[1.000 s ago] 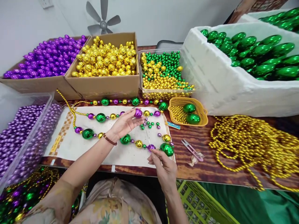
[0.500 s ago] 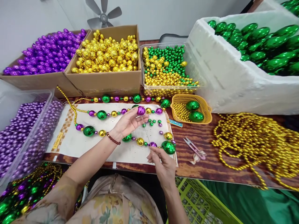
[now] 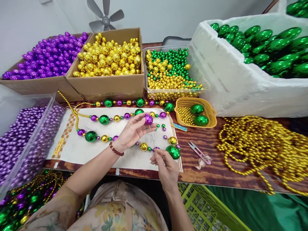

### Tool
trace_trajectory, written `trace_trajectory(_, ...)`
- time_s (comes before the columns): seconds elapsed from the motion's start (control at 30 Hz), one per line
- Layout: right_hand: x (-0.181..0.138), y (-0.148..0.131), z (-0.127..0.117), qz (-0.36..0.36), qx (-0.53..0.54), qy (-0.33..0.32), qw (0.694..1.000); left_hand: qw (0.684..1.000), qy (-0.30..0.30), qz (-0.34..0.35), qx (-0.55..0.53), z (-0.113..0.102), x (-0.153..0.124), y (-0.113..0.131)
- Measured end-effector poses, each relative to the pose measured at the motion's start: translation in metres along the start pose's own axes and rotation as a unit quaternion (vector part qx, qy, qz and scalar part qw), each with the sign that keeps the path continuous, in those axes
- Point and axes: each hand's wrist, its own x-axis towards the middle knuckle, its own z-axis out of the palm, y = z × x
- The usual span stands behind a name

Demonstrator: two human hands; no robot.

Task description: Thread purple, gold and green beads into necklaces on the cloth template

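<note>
My left hand (image 3: 131, 132) pinches a purple bead (image 3: 148, 119) above the white mat (image 3: 72, 149). A thin needle (image 3: 152, 137) runs from that bead down to my right hand (image 3: 163, 165), whose fingertips pinch its lower end. On the mat lies a strand of green, gold and purple beads (image 3: 103, 120) in looping rows. A large green bead (image 3: 172, 152) of the strand sits just right of my right hand. A few small loose beads (image 3: 163, 127) lie on the mat near the purple bead.
Boxes of purple beads (image 3: 45, 57), gold beads (image 3: 108, 57), mixed green and gold beads (image 3: 170, 70) stand behind. A yellow basket (image 3: 207, 110) holds two green beads. Snips (image 3: 198, 152) and gold bead strands (image 3: 262, 147) lie right. White foam box (image 3: 231, 80) holds green ornaments.
My left hand has brought the purple bead slightly right and down onto the needle's tip. My right hand has stayed near the table's front edge with the needle.
</note>
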Motion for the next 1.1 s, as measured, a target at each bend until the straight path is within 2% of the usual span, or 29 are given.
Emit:
trace_trajectory(0.1,0.003,-0.001,0.000,-0.004,0.005,-0.001,1.000,1.000,-0.008,0.008,0.012,0.001,-0.005,-0.002)
trace_trajectory(0.2,0.004,-0.001,0.000,-0.012,0.017,-0.009,1.000,1.000,0.010,0.025,0.006,-0.001,-0.005,-0.001)
trace_trajectory(0.4,0.003,-0.006,0.001,-0.001,0.019,-0.012,1.000,1.000,0.006,0.004,-0.008,-0.002,-0.004,-0.003)
trace_trajectory(0.57,0.006,-0.016,0.001,0.004,-0.004,-0.022,1.000,0.999,0.025,0.022,-0.007,-0.004,-0.005,-0.001)
trace_trajectory(0.67,0.007,-0.016,0.003,0.005,-0.008,-0.022,1.000,1.000,0.016,0.014,0.020,-0.004,-0.008,-0.003)
trace_trajectory(0.77,0.012,-0.013,0.007,0.012,0.009,-0.004,1.000,0.998,-0.007,-0.017,0.059,-0.002,-0.015,-0.014)
trace_trajectory(0.87,0.019,-0.012,0.007,0.020,0.039,0.028,0.999,0.987,-0.053,-0.056,0.142,0.000,-0.018,-0.026)
trace_trajectory(0.93,0.023,-0.012,0.001,0.028,0.068,0.050,0.996,0.976,-0.065,-0.051,0.200,-0.001,-0.015,-0.027)
trace_trajectory(1.1,0.030,-0.015,-0.023,0.043,0.141,0.114,0.982,0.961,0.041,0.038,0.270,-0.017,0.006,-0.005)
